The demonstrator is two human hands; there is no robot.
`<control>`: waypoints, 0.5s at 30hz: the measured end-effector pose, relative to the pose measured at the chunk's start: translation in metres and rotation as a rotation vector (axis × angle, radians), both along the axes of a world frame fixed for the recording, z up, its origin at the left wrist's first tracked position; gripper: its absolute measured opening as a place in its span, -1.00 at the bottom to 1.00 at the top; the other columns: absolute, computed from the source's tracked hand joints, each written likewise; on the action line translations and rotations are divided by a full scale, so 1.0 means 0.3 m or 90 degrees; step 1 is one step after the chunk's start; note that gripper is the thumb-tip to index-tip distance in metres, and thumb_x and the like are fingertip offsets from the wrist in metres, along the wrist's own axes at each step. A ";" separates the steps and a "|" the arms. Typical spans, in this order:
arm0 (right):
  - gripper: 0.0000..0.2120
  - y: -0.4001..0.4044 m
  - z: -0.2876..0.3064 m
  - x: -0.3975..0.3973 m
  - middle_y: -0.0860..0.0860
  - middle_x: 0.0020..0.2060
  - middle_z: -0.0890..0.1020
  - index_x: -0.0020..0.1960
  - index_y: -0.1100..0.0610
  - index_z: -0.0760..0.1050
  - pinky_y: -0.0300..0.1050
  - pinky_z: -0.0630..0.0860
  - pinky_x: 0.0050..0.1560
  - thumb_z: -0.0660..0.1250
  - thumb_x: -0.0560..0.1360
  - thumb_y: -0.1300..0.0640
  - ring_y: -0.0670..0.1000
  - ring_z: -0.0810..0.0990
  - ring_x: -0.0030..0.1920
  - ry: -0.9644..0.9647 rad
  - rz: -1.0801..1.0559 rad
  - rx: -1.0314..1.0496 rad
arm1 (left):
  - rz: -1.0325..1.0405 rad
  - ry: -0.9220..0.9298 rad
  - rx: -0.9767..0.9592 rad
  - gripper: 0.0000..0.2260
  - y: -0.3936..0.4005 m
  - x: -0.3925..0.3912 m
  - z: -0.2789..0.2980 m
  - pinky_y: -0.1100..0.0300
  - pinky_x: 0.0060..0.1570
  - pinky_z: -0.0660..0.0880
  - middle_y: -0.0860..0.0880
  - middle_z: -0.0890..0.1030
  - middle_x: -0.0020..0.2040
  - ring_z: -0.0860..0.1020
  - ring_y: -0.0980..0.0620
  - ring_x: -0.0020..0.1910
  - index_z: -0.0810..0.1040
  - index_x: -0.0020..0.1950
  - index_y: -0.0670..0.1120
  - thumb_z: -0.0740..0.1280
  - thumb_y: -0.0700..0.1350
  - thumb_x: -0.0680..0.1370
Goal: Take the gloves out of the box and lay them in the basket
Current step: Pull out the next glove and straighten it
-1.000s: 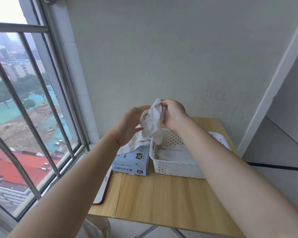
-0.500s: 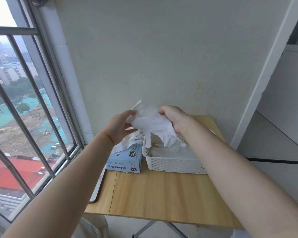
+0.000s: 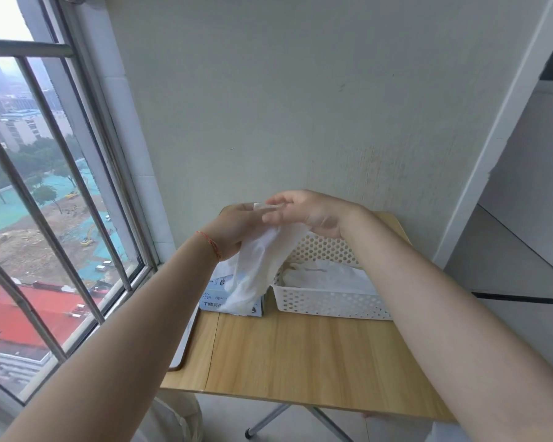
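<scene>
Above the basket, at its left end, both hands meet around one white glove. The left hand grips the upper part of the glove with curled fingers, and the right hand pinches the top edge of it between thumb and fingertips, the other fingers loosely spread. From this grip the glove hangs down in soft folds, and its lower end falls in front of the box, which stands just left of the basket. I judge the glove to be very light, thin and limp, with no stiffness at all; it will bend, twist and stick to itself easily, so it is better to hold it at the cuff edge with both hands and let it spread before it is laid down. Its surface looks plain white, a little translucent and wrinkled. Inside the basket some more white gloves already lie in a loose heap. The basket is white plastic with small round holes, and it rests on a wooden table near the wall.
</scene>
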State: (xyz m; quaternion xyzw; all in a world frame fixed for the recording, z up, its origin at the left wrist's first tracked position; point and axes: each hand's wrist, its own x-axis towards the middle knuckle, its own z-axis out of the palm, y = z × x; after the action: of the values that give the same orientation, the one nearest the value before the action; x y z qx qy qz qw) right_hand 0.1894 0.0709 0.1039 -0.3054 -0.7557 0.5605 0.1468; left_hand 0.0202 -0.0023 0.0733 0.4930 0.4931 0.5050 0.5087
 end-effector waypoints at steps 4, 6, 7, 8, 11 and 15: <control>-0.66 -0.006 -0.022 -0.003 0.13 0.17 0.63 0.26 0.25 0.51 -0.06 0.50 0.20 0.40 0.52 0.17 0.08 0.62 0.16 -0.120 0.028 0.034 | -0.016 0.071 -0.025 -0.56 -0.002 0.006 -0.029 -0.02 0.08 0.59 -0.21 0.66 0.12 0.65 -0.15 0.07 0.61 0.23 -0.17 0.42 0.12 0.51; -0.81 -0.006 -0.030 -0.012 0.13 -0.05 0.65 0.05 0.23 0.57 -0.06 0.53 -0.01 0.40 0.53 0.12 0.08 0.63 -0.03 -0.181 -0.003 0.058 | -0.028 0.088 -0.059 -0.70 -0.008 0.000 -0.046 0.17 -0.14 0.59 -0.06 0.67 -0.03 0.65 0.04 -0.13 0.58 0.20 -0.14 0.35 0.04 0.58; -0.82 -0.007 -0.030 -0.015 0.09 -0.17 0.62 -0.07 0.19 0.56 -0.08 0.48 -0.12 0.42 0.50 0.06 0.06 0.59 -0.12 -0.210 -0.023 0.083 | -0.032 0.088 -0.072 -0.72 -0.013 -0.005 -0.054 0.22 -0.21 0.57 -0.03 0.65 -0.07 0.64 0.08 -0.18 0.56 0.19 -0.14 0.35 0.01 0.58; -0.77 -0.001 -0.033 -0.015 0.03 -0.25 0.57 -0.16 0.14 0.54 -0.11 0.45 -0.17 0.45 0.46 -0.02 0.03 0.55 -0.19 -0.228 -0.042 0.104 | -0.044 0.087 -0.083 -0.72 -0.021 -0.013 -0.063 0.24 -0.23 0.56 -0.02 0.65 -0.08 0.63 0.08 -0.20 0.55 0.19 -0.15 0.37 -0.01 0.57; -0.70 0.010 -0.031 -0.006 -0.06 -0.21 0.67 -0.08 0.12 0.62 -0.09 0.58 -0.08 0.50 0.40 -0.11 -0.01 0.64 -0.15 -0.171 -0.096 0.083 | -0.098 0.093 -0.133 -0.79 -0.042 -0.037 -0.087 0.15 -0.07 0.58 -0.07 0.68 -0.02 0.66 0.01 -0.09 0.60 0.14 -0.16 0.42 -0.13 0.54; -0.73 0.014 -0.007 -0.010 0.01 -0.13 0.70 0.06 0.18 0.61 -0.09 0.57 -0.07 0.49 0.44 0.05 -0.02 0.65 -0.16 -0.069 -0.151 0.059 | -0.125 0.110 -0.176 -0.68 -0.059 -0.046 -0.109 0.02 0.17 0.54 -0.17 0.67 0.09 0.64 -0.10 0.06 0.62 0.15 -0.23 0.49 -0.13 0.45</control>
State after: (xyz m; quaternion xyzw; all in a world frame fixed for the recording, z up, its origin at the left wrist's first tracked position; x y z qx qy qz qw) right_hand 0.1864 0.0752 0.1018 -0.4156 -0.7461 0.4862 0.1849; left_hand 0.0064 -0.0200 0.0404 0.5054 0.5494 0.3362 0.5742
